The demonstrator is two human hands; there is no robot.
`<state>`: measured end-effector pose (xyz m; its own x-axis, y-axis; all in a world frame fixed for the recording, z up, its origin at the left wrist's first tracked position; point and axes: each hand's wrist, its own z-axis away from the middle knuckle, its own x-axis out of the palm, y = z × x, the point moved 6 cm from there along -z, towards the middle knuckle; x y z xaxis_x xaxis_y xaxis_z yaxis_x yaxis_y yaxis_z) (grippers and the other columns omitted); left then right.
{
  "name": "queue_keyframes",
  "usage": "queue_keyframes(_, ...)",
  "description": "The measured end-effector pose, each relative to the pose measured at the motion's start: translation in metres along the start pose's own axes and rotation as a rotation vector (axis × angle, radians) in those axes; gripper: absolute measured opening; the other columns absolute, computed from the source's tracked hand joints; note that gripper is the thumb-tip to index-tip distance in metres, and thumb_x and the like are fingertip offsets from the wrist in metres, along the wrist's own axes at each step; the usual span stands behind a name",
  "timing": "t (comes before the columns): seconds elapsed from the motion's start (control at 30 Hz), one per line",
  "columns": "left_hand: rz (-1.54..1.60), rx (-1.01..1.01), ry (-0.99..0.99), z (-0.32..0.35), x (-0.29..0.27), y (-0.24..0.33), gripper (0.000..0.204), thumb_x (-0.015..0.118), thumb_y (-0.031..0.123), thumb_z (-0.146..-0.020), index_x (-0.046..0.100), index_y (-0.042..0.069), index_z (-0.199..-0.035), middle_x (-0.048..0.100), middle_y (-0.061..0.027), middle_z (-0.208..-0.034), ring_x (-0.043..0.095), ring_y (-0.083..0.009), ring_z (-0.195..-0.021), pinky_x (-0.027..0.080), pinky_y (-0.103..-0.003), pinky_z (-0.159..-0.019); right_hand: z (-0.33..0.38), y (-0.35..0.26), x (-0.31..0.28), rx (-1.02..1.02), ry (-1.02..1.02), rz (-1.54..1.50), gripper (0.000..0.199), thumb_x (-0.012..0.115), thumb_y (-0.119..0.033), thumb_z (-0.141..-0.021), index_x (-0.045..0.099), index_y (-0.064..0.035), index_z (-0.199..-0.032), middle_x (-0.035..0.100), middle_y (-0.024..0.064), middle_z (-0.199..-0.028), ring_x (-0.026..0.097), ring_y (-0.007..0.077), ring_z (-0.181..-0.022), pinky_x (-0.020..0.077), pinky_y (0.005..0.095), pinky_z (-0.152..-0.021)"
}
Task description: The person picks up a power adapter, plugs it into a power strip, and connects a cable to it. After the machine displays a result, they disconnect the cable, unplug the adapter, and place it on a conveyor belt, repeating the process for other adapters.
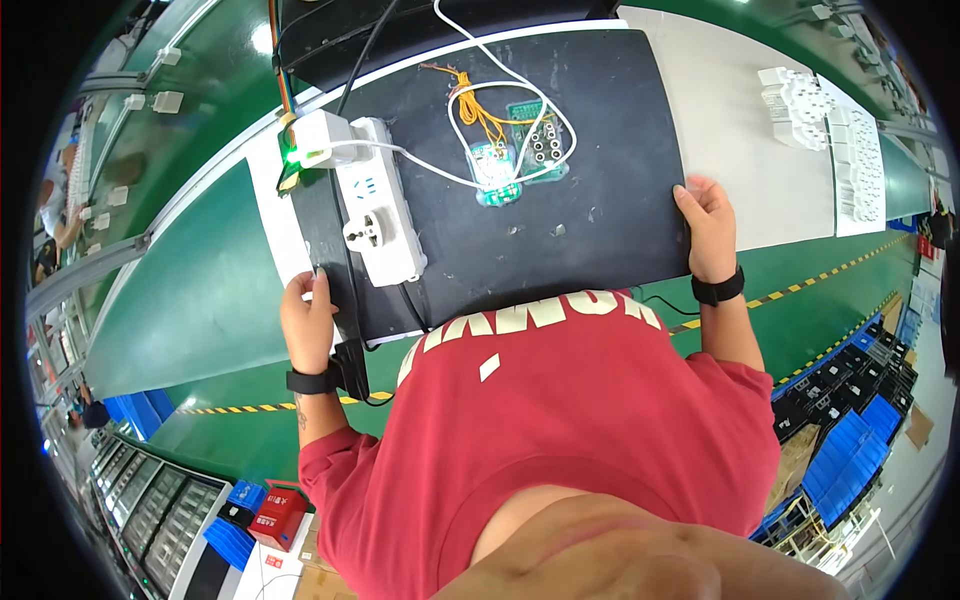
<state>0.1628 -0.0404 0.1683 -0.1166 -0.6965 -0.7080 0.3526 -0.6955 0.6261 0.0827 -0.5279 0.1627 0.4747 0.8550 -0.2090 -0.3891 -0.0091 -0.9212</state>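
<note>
A black mat (610, 150) lies before me on the worktop. My right hand (710, 230) is closed at its right edge, thumb on top and fingers partly hidden. My left hand (308, 315) is closed at the near left edge, beside a black cable. Close to that hand, a white power strip (405, 245) carries a plug adapter (364, 232) and a white charger (322, 138). From the charger a white cable (425, 165) runs to a lit green circuit board (495, 180). Next to it is a second board with round parts (545, 145). A bundle of orange wire (478, 108) lies behind them.
A green light glows by a small board with coloured wires (290, 155) at the left. White plastic parts (797, 108) stand at the far right beside a white tray (857, 170). Blue crates (845, 460) and a red box (280, 517) are on the floor side behind me.
</note>
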Motion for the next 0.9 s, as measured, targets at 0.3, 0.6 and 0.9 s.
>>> queue_keyframes(0.3,0.124,-0.056,0.028,-0.025,-0.002,-0.017,0.041,0.052,0.029,-0.084,0.054,-0.004,-0.059,0.051,-0.0052,-0.049,0.052,-0.0119,-0.045,0.038,-0.026,-0.044,-0.039,-0.015,0.007,-0.190,-0.198,0.654,0.020,0.059,-0.016,-0.084,0.058,0.0032,-0.090,0.060,0.0043,-0.073,0.053,0.0082,-0.065,0.0427,0.0236,-0.059)
queue_keyframes(0.6,-0.172,0.027,0.099,-0.020,-0.012,0.004,0.036,0.051,0.029,-0.081,0.060,-0.001,-0.064,0.059,-0.0098,-0.057,0.057,-0.0205,-0.054,0.043,-0.032,-0.054,-0.039,-0.030,0.012,-0.329,-0.109,0.763,0.027,0.064,-0.023,-0.079,0.059,0.0034,-0.083,0.058,0.0076,-0.063,0.053,0.0139,-0.058,0.0416,0.0273,-0.055)
queue_keyframes(0.9,-0.174,0.007,0.109,-0.014,-0.005,0.011,0.027,0.060,0.024,-0.080,0.059,-0.002,-0.089,0.060,-0.0135,-0.076,0.057,-0.0241,-0.066,0.045,-0.033,-0.062,-0.016,-0.059,0.032,-0.662,-0.003,1.079,0.037,0.066,-0.025,-0.075,0.058,0.0011,-0.099,0.060,0.0166,-0.095,0.058,0.0274,-0.083,0.0451,0.0338,-0.071)
